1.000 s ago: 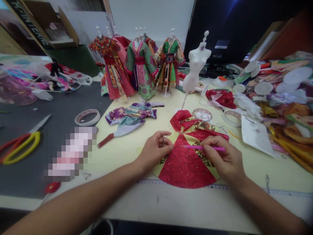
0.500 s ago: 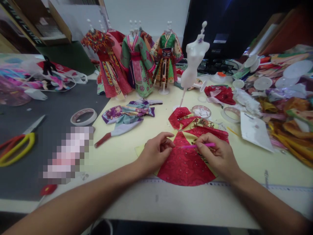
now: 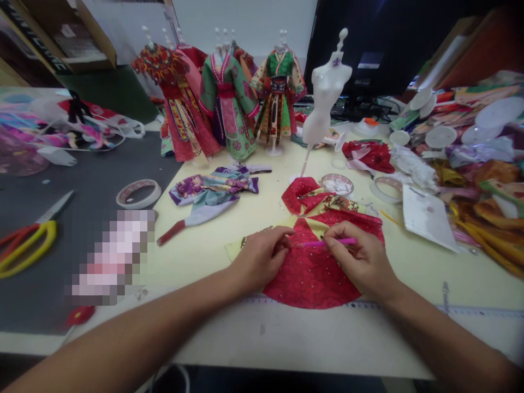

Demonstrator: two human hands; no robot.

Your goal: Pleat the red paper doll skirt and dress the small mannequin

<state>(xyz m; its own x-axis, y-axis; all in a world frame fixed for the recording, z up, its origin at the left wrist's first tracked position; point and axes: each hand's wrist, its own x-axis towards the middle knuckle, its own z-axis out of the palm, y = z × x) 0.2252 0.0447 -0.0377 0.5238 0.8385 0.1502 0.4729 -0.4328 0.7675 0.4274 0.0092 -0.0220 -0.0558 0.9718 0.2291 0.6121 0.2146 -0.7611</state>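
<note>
A red doll skirt (image 3: 313,281) with small shiny dots and pale yellow printed panels lies spread flat on the table in front of me. My right hand (image 3: 362,259) pinches a slim pink pen-like stick (image 3: 315,243), held almost level over the cloth. Its tip points left, toward the fingers of my other hand. Resting on the left side of the skirt, my left hand (image 3: 262,255) has its index finger stretched out and its thumb apart. No object shows in it. Behind the skirt lies a gathered red and yellow piece (image 3: 303,196).
A bare white doll mannequin (image 3: 327,98) stands behind, beside several dressed doll forms (image 3: 229,109). Tape rolls (image 3: 139,194), scissors (image 3: 45,234) and a folded purple garment (image 3: 213,188) lie to the left. Fabric scraps (image 3: 491,191) pile up at right. A ruler (image 3: 462,310) runs along the front.
My right hand and the pink stick have shifted slightly left over the skirt. My left index finger reaches out a little straighter. The camera view has moved slightly.
</note>
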